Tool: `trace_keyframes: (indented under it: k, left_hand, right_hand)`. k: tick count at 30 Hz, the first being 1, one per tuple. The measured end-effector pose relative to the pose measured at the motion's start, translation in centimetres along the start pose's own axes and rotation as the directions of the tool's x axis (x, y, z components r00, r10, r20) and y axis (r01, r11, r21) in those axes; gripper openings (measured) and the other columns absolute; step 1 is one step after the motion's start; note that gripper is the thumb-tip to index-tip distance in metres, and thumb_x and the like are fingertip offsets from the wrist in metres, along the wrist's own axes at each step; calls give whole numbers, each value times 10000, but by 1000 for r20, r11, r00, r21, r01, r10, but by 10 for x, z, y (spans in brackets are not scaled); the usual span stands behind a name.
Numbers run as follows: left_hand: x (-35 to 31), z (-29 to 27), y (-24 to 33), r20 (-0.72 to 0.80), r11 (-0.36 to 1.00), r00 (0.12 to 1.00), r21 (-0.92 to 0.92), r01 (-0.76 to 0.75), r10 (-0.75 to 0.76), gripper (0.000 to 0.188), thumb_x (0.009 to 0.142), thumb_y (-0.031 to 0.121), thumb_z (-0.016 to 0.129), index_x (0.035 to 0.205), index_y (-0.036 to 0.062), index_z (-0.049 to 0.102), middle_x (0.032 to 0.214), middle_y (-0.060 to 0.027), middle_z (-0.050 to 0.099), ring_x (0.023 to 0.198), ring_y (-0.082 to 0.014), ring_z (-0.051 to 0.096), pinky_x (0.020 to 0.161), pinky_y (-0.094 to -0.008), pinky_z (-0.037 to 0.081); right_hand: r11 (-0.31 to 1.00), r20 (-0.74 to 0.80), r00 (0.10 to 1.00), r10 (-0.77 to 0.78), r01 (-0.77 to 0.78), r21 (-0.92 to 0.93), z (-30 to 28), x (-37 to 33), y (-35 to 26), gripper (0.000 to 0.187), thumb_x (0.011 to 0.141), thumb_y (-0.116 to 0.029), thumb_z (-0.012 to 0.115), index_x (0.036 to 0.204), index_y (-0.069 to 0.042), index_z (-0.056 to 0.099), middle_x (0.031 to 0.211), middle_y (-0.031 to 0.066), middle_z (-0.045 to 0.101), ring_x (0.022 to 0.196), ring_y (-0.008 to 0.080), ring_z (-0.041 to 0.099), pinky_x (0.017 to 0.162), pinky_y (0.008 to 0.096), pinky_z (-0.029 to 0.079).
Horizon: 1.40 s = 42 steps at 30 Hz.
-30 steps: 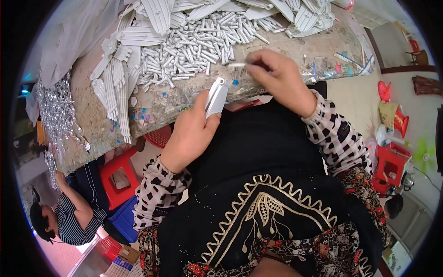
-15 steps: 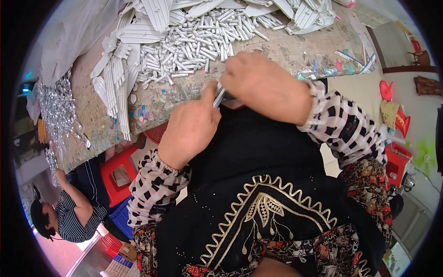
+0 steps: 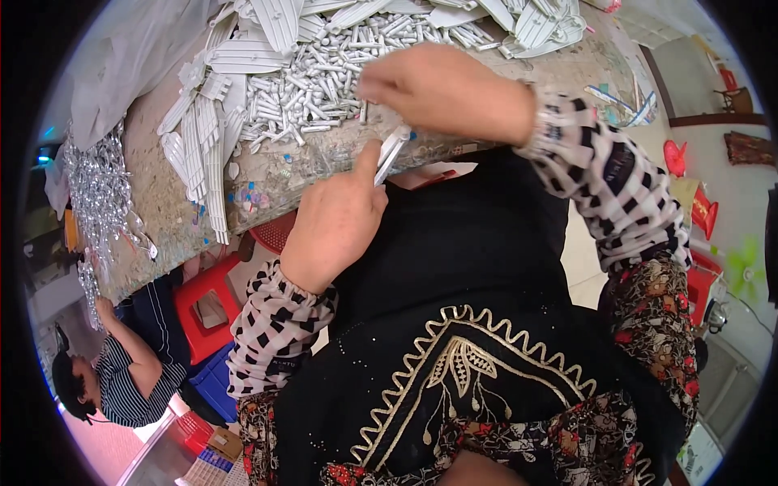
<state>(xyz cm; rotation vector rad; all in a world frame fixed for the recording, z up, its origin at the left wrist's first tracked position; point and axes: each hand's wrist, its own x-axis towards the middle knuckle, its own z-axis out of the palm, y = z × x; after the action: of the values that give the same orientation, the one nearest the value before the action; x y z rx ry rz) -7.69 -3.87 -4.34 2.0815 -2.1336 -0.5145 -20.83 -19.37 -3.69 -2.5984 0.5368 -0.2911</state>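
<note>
One long, scuffed worktable (image 3: 174, 215) is filling the space in front of the person in black. Off to the left, a co-worker in a striped top (image 3: 121, 381) is resting a hand at some silver strands (image 3: 93, 186), which are hanging at the table's left end. A red stool (image 3: 188, 324) is standing between these two people. Pale ridged pieces (image 3: 271, 28) are lying heaped along the far side and down the left, bordering a pile of small whitish tubes (image 3: 312, 93).

Right hand (image 3: 454, 85): hovering at the pile's right side, back up, fingers bending; tips are looking blurry, so I'm not managing to tell whether they're pinching a tube. Left hand (image 3: 336, 223): holding at the table's near edge, thumb and forefinger pinching a slim white piece (image 3: 393, 150). That piece is tilting up and rightward, its free end pointing to just below the right hand. Coloured flecks (image 3: 247, 196) are dotting the tabletop, left of the left hand.
</note>
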Motion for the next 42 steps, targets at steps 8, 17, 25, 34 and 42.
trace_keyframes:
  k: [8, 17, 25, 34, 42]
  left_hand:
    - [1, -2, -2, 28, 999, 1000, -47, -3, 4, 468, 827, 99, 561, 1265, 8, 423, 676, -222, 621, 650, -418, 622, 623, -521, 490]
    - [3, -3, -4, 59, 999, 998, -35, 23, -20, 477, 831, 117, 565, 1279, 21, 434, 724, -244, 628, 704, -429, 626, 669, -511, 498]
    - [18, -13, 6, -84, -22, 989, -996, -87, -123, 415, 918, 150, 565, 1286, 50, 402, 1024, -151, 637, 966, -234, 651, 834, -370, 531]
    - [58, -1, 59, -140, -246, 988, -957, -153, -69, 418, 953, 217, 559, 1287, 87, 344, 1152, -224, 605, 1008, -269, 630, 862, -378, 526]
    - [79, 25, 94, -6, -284, 991, -958, 32, 130, 597, 969, 340, 544, 1412, 153, 191, 1309, -204, 516, 1050, -225, 599, 856, -364, 521]
  right_hand:
    - [961, -218, 952, 212, -164, 221, 51, 14, 3, 313, 961, -327, 485, 880, -60, 628, 702, 155, 616, 663, 355, 594, 620, 451, 462]
    - [973, -172, 963, 208, -187, 133, 45, 12, 6, 308, 964, -358, 482, 992, -87, 627, 737, 128, 636, 692, 304, 625, 631, 406, 488]
    - [168, 207, 902, 379, -287, 943, 26, -80, -12, 488, 981, -416, 488, 1264, -23, 428, 956, 71, 582, 843, 145, 600, 763, 272, 493]
    - [26, 148, 941, 303, -163, 986, 34, -121, -37, 473, 1015, -361, 433, 1344, -30, 362, 1156, 84, 540, 972, 167, 587, 795, 302, 527]
    - [289, -52, 817, 574, -143, 946, 30, -167, -29, 341, 1023, -315, 420, 1193, -19, 422, 862, 74, 563, 624, 103, 542, 550, 216, 451]
